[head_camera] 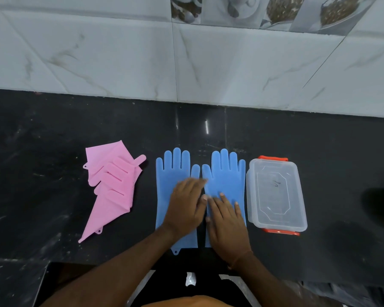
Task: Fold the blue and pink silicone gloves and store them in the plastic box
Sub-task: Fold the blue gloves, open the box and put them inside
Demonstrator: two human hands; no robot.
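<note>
Two hands, two blue gloves, two pink gloves, one box on the black bench.

Nearest me, I see my left hand and right hand resting flat, fingers straight and holding nothing, one on each of the two blue gloves: the left blue glove and the right blue glove lie side by side, fingertips toward the wall. To the left, well apart, two pink gloves lie overlapped. Just beside the right blue glove sits one clear plastic box, lidded, with two orange clips. A small dark mark on the lid is unreadable. Farthest, the bench meets the tiled wall.
</note>
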